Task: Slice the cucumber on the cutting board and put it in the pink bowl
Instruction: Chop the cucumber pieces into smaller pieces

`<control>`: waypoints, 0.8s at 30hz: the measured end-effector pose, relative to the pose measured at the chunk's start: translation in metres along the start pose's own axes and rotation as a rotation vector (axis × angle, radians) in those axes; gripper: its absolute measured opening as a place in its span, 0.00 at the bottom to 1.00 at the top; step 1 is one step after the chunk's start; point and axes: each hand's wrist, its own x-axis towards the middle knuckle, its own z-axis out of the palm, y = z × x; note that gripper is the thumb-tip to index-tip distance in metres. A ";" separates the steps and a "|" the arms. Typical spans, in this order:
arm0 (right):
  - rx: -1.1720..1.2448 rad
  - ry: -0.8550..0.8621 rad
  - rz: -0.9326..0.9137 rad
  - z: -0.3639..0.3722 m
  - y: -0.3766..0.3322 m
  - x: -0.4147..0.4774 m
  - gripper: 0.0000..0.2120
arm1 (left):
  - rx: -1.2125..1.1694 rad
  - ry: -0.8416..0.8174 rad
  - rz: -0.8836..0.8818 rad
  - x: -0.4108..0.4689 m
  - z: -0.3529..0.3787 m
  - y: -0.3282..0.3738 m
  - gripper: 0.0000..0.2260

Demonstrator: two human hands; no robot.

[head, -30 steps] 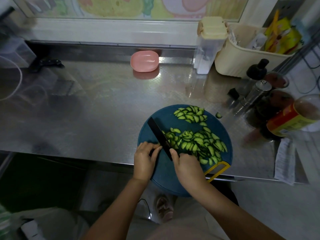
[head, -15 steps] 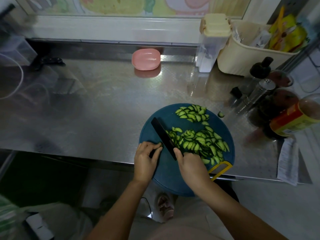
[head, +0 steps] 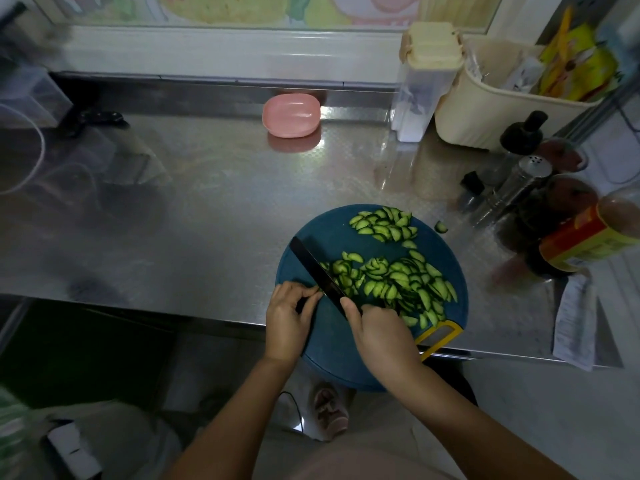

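Right hand: clamped round the handle of the knife, its black blade slanting across the board.
Left hand: fingers curled just left of the blade; whether they pinch anything, I cannot tell.
Cucumber slices: heaped on the blue cutting board, right of the blade — a stray piece lies just off it.
Pink bowl: at the back of the steel counter, well apart.
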 end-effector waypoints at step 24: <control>-0.052 0.045 0.013 -0.005 0.004 -0.001 0.25 | 0.014 0.006 0.028 0.000 -0.001 0.000 0.03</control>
